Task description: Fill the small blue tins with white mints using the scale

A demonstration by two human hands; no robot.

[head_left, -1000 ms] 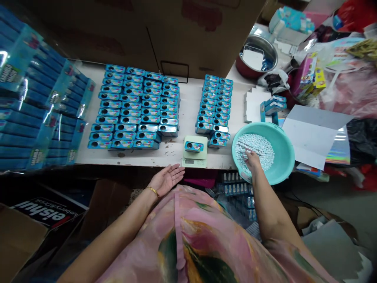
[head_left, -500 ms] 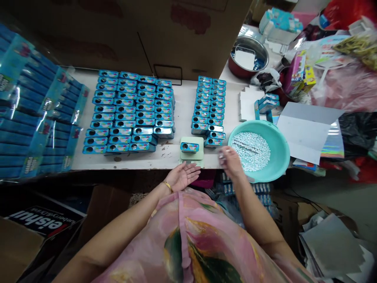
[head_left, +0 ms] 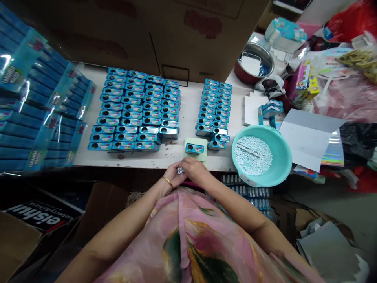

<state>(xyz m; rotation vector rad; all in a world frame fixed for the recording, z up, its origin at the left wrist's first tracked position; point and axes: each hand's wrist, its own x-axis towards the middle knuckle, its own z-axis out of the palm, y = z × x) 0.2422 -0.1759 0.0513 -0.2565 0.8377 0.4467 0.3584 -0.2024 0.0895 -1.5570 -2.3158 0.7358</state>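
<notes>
My left hand [head_left: 174, 175] is cupped at the table's front edge, holding small white candies [head_left: 180, 170] in its palm. Over that palm bends my right hand [head_left: 193, 169], its fingers closed and partly covering the candies; what lies between its fingertips is hidden. Just beyond both hands, a pale green scale [head_left: 203, 157] carries one blue tin [head_left: 194, 148] with a dark round opening on top. To the right stands a turquoise basin [head_left: 281, 159] of the same white candies [head_left: 257, 163], with a strip-like object [head_left: 249, 150] lying across them.
Blue tins [head_left: 132, 114] stand in rows on the left of the table, with a narrower double row [head_left: 213, 108] behind the scale. Wrapped blue packs [head_left: 38, 102] are stacked far left. A large cardboard box [head_left: 188, 39] closes off the back. A metal bowl [head_left: 268, 59] and papers [head_left: 306, 137] lie right.
My right hand has moved left from beside the basin to my left palm. My left hand, flat and bare before, is now cupped around candies. The view has shifted slightly.
</notes>
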